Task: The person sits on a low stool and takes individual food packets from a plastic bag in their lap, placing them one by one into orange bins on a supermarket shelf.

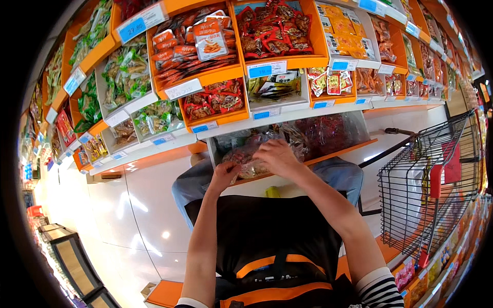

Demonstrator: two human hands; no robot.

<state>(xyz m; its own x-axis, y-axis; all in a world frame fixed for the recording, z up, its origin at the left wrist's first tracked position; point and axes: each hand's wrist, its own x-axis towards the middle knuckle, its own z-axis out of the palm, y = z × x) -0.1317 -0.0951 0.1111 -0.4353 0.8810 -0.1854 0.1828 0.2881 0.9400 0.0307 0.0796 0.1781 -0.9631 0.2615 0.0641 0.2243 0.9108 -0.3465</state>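
Note:
In front of me a drawer (339, 153) with an orange front edge stands pulled out beneath the shelves. My left hand (226, 175) pinches the edge of a clear plastic bag (246, 156) at the drawer's left front corner. My right hand (279, 158) is over the same bag, fingers bent down on the plastic; its fingertips are partly hidden. The bag's contents are blurred, reddish and pale. Dark red packets in clear plastic (319, 133) fill the drawer's right side.
Above the drawer are orange and white bins of wrapped snacks (273, 30), with price tags along their edges. A wire shopping cart (423, 184) holding a white bag stands at my right. A dark-framed display stand (73, 258) is at lower left on the tiled floor (127, 215).

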